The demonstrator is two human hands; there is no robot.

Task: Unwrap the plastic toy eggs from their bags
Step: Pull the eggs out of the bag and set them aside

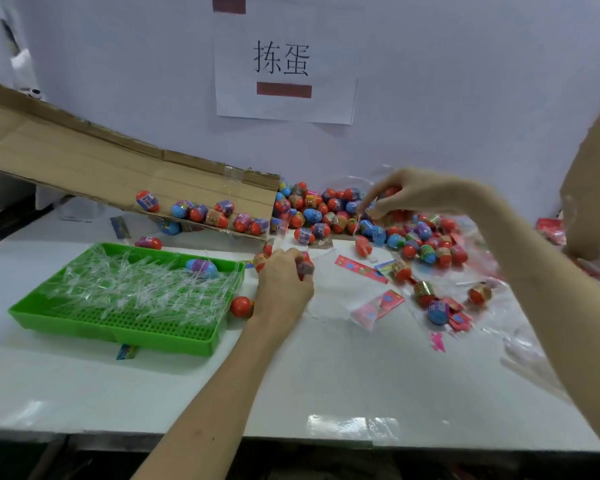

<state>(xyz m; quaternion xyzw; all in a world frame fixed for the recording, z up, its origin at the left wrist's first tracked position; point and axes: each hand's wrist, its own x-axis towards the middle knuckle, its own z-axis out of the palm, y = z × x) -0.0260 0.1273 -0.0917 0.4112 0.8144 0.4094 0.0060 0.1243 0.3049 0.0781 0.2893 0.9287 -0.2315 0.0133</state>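
Several red and blue plastic toy eggs (329,209) with printed bands lie heaped at the back of the white table (222,386). My left hand (283,277) is closed around a bagged egg (305,266) near the table's middle. Raised over the heap, my right hand (402,195) has its fingers closed on a red egg (392,191), with clear bag film hanging below it. More eggs (426,251) in clear bags spread to the right.
A green perforated tray (125,323) at the left holds clear plastic strips and one blue egg (201,266). A slanted cardboard flap (118,168) carries several eggs. Pink paper labels (378,304) lie scattered. A paper sign (284,60) hangs on the wall.
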